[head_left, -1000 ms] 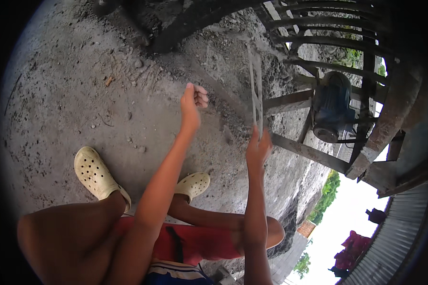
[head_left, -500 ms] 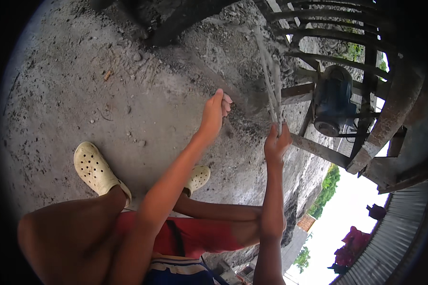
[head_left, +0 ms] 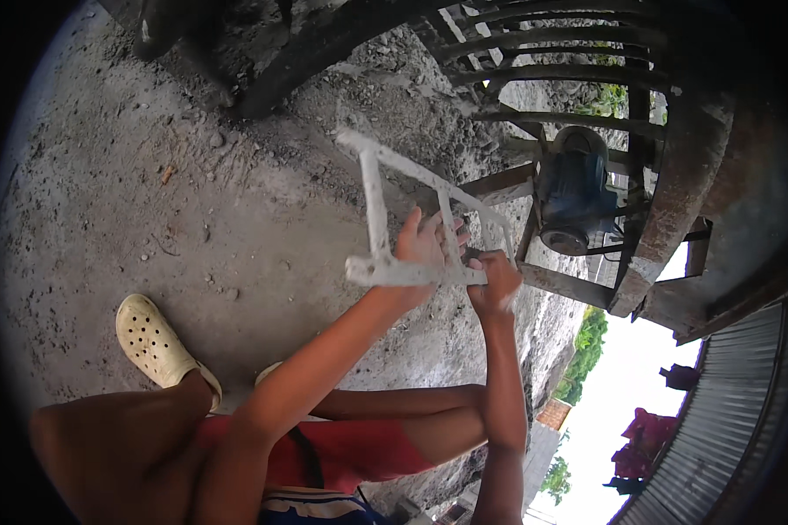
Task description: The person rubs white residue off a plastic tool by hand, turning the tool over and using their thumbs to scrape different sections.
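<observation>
A small ladder-shaped frame [head_left: 374,206], coated grey-white with several rungs between two long bars, hangs over the dusty ground. Its right end is gripped by my right hand [head_left: 497,282], whose fingers are closed round the bars. My left hand [head_left: 425,243] lies against the frame, its fingers spread and open among the rungs. The near bar crosses in front of my left hand close to the wrist, so part of that hand is hidden.
A blue motor [head_left: 576,188] sits on a dark metal stand with curved bars [head_left: 578,74] at the right. Dark machine legs [head_left: 298,66] stand at the top. My pale clog [head_left: 153,337] rests on dusty ground [head_left: 236,219] with stones. Corrugated sheet [head_left: 718,411] is lower right.
The frame has swung left and turned from nearly edge-on to show its rungs. My left hand has moved right and down to it, its fingers spreading.
</observation>
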Available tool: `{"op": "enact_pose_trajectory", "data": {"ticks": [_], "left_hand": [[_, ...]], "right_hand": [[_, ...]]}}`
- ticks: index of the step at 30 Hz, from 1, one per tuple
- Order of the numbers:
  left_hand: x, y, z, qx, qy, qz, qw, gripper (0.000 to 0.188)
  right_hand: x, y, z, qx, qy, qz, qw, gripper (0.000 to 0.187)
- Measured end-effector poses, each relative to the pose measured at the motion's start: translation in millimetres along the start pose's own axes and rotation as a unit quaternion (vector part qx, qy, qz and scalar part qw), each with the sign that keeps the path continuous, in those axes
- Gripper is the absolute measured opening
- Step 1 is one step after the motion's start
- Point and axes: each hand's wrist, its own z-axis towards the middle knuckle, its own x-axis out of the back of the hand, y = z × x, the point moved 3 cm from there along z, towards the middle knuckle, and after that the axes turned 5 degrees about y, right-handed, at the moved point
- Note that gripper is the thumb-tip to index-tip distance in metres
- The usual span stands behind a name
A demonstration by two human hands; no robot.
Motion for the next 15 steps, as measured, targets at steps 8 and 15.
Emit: {"op": "enact_pose_trajectory", "data": {"ticks": [8,15], "left_hand": [[-37,-17,-3,-0.028,-0.083,0.003,0.996,0.070],[-44,-32,-23,-0.147,-0.082,0.119,0.979,0.061]], "right_hand": [[8,42,15,-0.071,-0.043,-0.122,0.989,0.012],[16,41,20,0.059,0.022,-0.048,0.997,0.013]]}}
